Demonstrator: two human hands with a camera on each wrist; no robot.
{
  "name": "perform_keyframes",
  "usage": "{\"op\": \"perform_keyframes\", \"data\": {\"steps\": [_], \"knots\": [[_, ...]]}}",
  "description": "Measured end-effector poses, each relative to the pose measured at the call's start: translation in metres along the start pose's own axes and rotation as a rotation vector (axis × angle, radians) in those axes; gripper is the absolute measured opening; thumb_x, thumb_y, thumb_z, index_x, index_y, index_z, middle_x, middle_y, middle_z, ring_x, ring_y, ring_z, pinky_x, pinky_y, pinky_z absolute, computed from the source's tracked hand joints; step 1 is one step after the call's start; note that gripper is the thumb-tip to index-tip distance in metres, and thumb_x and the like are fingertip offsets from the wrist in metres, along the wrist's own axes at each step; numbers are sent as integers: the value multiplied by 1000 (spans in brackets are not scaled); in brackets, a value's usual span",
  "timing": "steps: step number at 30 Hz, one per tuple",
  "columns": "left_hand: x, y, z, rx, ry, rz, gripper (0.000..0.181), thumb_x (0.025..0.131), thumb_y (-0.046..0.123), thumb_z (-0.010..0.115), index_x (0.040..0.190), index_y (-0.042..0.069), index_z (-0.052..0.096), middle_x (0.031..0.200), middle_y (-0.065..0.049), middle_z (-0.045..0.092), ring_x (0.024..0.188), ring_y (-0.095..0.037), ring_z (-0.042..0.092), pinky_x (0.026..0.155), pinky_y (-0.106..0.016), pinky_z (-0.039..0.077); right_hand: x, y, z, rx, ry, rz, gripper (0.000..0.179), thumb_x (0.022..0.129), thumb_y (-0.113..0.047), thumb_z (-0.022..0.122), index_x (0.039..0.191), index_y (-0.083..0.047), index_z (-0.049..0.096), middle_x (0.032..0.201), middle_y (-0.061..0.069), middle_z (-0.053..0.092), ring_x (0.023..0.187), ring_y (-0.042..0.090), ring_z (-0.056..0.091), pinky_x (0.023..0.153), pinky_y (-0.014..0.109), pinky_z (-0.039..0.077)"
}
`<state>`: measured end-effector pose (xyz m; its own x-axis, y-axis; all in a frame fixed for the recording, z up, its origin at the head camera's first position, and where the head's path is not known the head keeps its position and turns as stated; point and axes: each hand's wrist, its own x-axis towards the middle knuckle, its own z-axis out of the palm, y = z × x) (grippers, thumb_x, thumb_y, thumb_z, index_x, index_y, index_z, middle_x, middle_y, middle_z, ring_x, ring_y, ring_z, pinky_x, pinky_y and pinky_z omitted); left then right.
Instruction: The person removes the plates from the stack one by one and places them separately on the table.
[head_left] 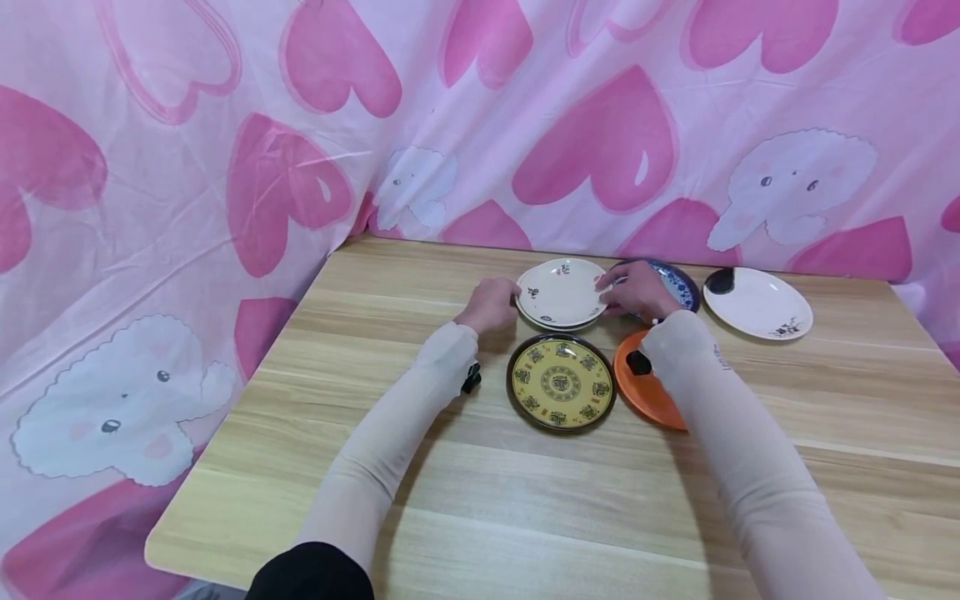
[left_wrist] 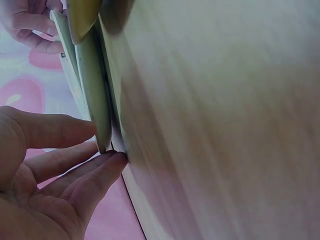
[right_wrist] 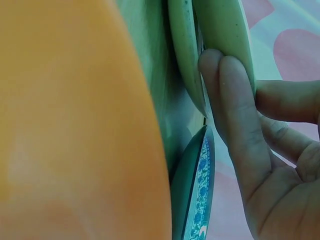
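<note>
A white plate (head_left: 566, 292) with small flower motifs lies over another pale plate (right_wrist: 183, 45), whose rim shows just below it. On the right, my right hand (head_left: 641, 287) pinches the upper plate's rim, fingers underneath and thumb on top. A narrow gap parts the two plates there, in the right wrist view. My left hand (head_left: 489, 304) is at the opposite edge, thumb and fingertips pinching the rim close to the tabletop in the left wrist view. Nearer me sits a yellow plate (head_left: 561, 383) with a dark rim and printed emblems.
An orange plate (head_left: 648, 400) with a black patch lies under my right wrist. Behind the right hand is a blue patterned plate (head_left: 678, 287). Farther right, a white plate with a black patch (head_left: 757, 304) rests on the wooden table (head_left: 480, 517). A pink heart-print curtain (head_left: 450, 108) hangs behind.
</note>
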<state>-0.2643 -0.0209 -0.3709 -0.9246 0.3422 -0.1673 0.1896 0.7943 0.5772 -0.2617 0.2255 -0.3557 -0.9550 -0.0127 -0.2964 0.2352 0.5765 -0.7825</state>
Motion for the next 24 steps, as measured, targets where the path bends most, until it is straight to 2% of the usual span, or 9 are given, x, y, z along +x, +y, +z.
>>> {"op": "perform_keyframes", "data": {"steps": [4,10,15,18,21,24], "knots": [[0,-1,0,-3,15,7,41,77,-9,53,113,8,63,97,-5,65,78,-17,58,69,-23,50,1,0,-2,22,-13,3,34,82,3,60,116,4,56,103,19,54,72,23,67,78,41,57],[1,-3,1,9,23,28,37,78,-7,53,108,11,66,97,-5,66,83,-18,58,74,-26,51,1,1,-8,-28,-14,-13,34,83,-1,61,117,2,57,90,16,56,74,27,70,75,40,58],[1,-3,0,-9,19,17,38,77,-7,53,108,12,66,93,-4,66,82,-18,59,73,-25,51,-1,2,-14,-43,-10,-39,34,83,-2,61,117,1,57,88,14,57,74,27,70,69,38,58],[0,-3,0,-13,22,12,35,76,-7,52,101,12,67,87,-2,64,80,-19,59,71,-25,50,-3,2,-18,-27,-19,-37,34,84,-3,61,117,1,55,84,12,57,72,26,70,71,39,58],[0,-3,0,-11,32,26,31,77,-7,53,99,10,67,84,-2,63,79,-19,58,70,-25,49,-5,2,-25,-42,-43,-20,35,87,-8,59,121,-2,53,80,7,62,74,25,70,53,32,55],[1,-4,1,4,45,45,29,77,-6,55,101,7,66,85,-3,63,78,-18,57,70,-25,50,-8,3,-31,-54,-64,4,36,89,-14,57,123,-7,51,80,4,66,78,24,71,37,25,34]]}}
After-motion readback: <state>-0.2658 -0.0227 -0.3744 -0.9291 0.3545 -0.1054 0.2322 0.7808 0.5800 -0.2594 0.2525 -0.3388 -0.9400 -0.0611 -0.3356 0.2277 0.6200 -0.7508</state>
